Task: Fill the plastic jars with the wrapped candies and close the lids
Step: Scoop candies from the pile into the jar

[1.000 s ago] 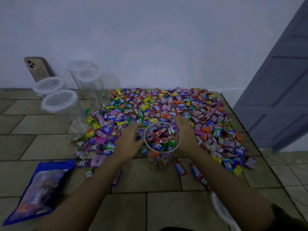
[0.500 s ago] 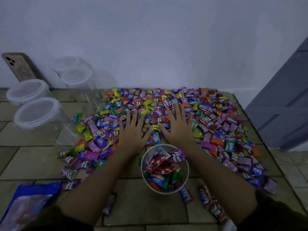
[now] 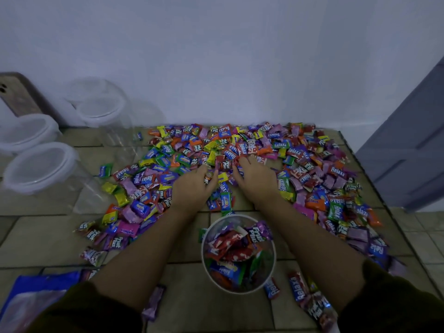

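Observation:
A wide pile of wrapped candies point(image 3: 302, 164) in many colours covers the tiled floor up to the white wall. Nearer to me, between my forearms, stands an open clear plastic jar point(image 3: 203, 255), about half full of candies and without a lid. My left hand point(image 3: 192, 188) lies in the pile just beyond the jar, fingers curled round a few candies. A little to its right, my right hand point(image 3: 258, 180) also has its fingers curled into the candies, gathering some.
Three clear jars with white lids point(image 3: 38, 164) point(image 3: 26, 131) point(image 3: 101, 106) stand at the left. A phone point(image 3: 19, 97) leans on the wall behind them. A blue candy bag point(image 3: 28, 299) lies front left, a grey door point(image 3: 408, 152) is at the right, and loose candies point(image 3: 298, 289) lie near the jar.
Both hands lay flat with spread fingers on the pile half a second ago; now their fingers have curled in around candies. The camera has tipped down and closer.

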